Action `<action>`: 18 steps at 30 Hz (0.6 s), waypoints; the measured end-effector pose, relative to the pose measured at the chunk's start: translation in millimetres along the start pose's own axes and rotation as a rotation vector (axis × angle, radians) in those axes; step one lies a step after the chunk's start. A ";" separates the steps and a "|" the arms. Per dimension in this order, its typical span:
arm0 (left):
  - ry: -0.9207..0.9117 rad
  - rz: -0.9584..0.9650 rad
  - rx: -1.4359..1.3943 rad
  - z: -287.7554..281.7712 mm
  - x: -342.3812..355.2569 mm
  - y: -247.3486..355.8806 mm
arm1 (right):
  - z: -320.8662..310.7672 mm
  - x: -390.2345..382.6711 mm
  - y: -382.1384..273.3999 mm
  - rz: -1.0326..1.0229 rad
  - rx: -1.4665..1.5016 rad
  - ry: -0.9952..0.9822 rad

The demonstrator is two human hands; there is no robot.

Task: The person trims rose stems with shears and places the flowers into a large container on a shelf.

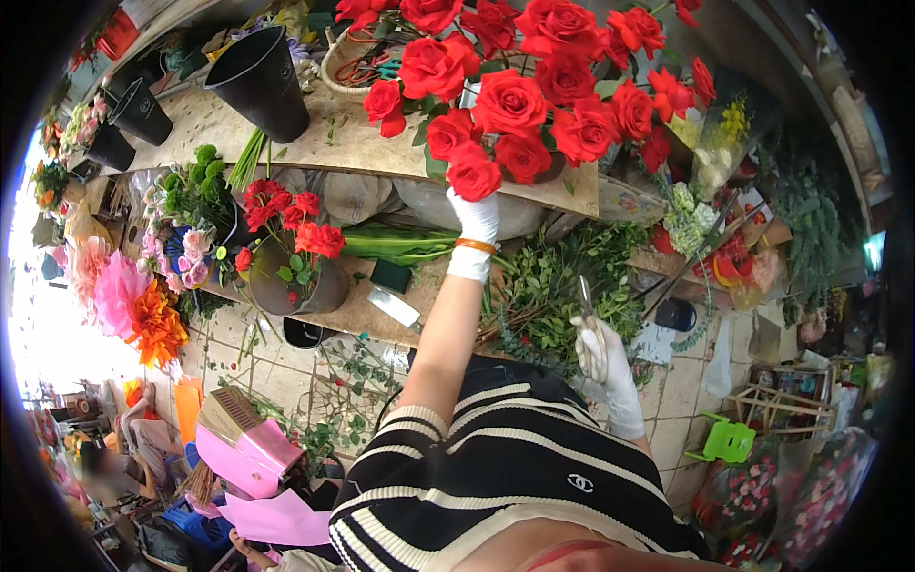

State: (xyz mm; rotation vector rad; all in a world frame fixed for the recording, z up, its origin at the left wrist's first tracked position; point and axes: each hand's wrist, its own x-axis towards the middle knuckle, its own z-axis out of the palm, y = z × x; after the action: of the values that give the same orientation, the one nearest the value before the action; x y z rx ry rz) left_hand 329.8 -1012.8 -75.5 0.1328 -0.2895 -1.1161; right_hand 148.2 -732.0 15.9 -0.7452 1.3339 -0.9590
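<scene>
My left hand (pixel 473 217), in a white glove with an orange band at the wrist, is raised under a big bunch of red roses (pixel 515 100), its fingers closed where the blooms hide what they grip, likely stems. My right hand (pixel 596 353), also gloved, is closed around metal shears (pixel 586 296) pointing upward, beside leafy green foliage (pixel 562 276) on the workbench. Left of my forearm, a bucket (pixel 305 286) holds more red roses (pixel 319 238); a green foam block (pixel 391 276) lies nearby.
An upper wooden shelf (pixel 353 143) carries black buckets (pixel 257 81) and a basket (pixel 338 57). Pink and orange wrapped flowers (pixel 152 324) stand left. Other people (pixel 133 458) work at lower left. A green stool (pixel 724 439) and bouquets (pixel 762 496) are on the tiled floor at right.
</scene>
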 end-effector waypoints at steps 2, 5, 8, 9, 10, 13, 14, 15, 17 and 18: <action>-0.149 0.395 1.078 25.2 1.4 -1.6 | -9.7 -5.8 6.8 -0.010 -0.017 0.035; -0.197 0.453 1.258 29.5 10.3 -9.7 | -15.1 -10.6 11.5 -0.007 0.008 0.087; -0.272 0.410 1.399 27.7 19.1 -6.5 | -14.4 -9.8 15.2 -0.004 0.046 0.106; -0.293 0.389 1.451 31.2 20.8 -5.6 | -13.1 -8.4 14.6 0.010 0.069 0.102; -0.288 0.387 1.363 33.0 24.5 -7.8 | -11.5 -7.9 14.6 0.026 0.089 0.094; -0.286 0.422 1.312 32.4 37.1 -20.0 | -12.2 -1.1 21.0 0.039 0.117 0.065; -0.322 0.421 1.399 31.6 37.8 -20.1 | -10.3 -1.6 19.0 0.051 0.125 0.068; -0.327 0.401 1.325 32.0 38.9 -22.0 | -10.1 -2.0 18.6 0.048 0.110 0.074; -0.332 0.371 1.180 35.5 43.1 -22.3 | -10.5 -1.7 17.8 0.042 0.077 0.076; -0.311 0.376 1.186 37.5 44.2 -23.2 | -10.9 -1.7 15.9 0.047 0.070 0.083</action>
State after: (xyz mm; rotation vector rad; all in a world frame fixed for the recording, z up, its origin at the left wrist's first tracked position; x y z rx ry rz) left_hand 316.7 -1061.2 -38.3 0.9164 -1.1846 -0.4649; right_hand 139.7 -722.6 1.3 -0.6238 1.3769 -1.0035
